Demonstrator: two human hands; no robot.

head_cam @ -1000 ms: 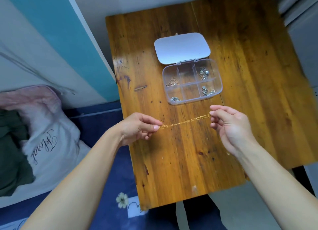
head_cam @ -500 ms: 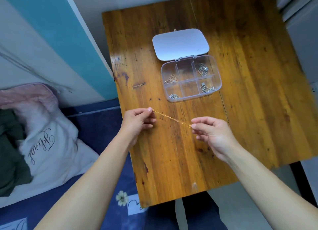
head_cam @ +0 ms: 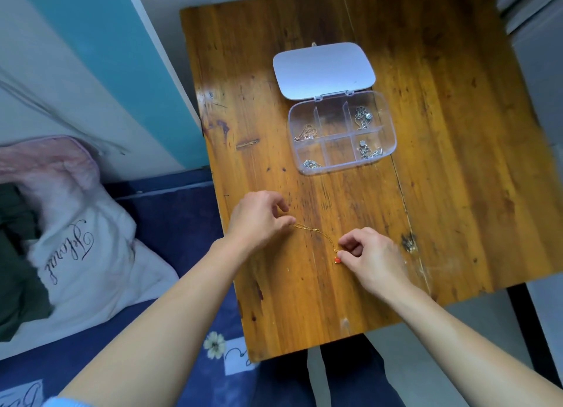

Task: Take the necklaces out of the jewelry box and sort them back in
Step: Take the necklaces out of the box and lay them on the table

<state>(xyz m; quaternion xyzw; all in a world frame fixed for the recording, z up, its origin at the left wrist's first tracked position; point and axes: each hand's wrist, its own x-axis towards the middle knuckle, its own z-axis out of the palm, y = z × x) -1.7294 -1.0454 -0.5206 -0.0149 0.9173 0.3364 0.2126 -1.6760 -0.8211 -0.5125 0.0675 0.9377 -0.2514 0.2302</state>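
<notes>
A clear plastic jewelry box (head_cam: 388, 123) with six compartments lies open on the wooden table (head_cam: 441, 193), its white lid (head_cam: 323, 69) folded back. Several compartments hold small silver necklaces (head_cam: 364, 117); the two middle ones look empty. A thin gold necklace (head_cam: 313, 230) with an orange-red pendant (head_cam: 337, 260) stretches low over the table in front of the box. My left hand (head_cam: 259, 218) pinches one end of the chain. My right hand (head_cam: 368, 257) pinches the other end at the pendant.
A blue bed cover (head_cam: 170, 224) and a white pillow (head_cam: 76, 254) with script lettering lie left of the table. A teal and white wall panel (head_cam: 115, 71) stands behind them. The table's near edge sits just past my forearms.
Both hands have drawn nearer to me and lower toward the table with the gold necklace. The right hand moved left and down, and the orange-red pendant now shows.
</notes>
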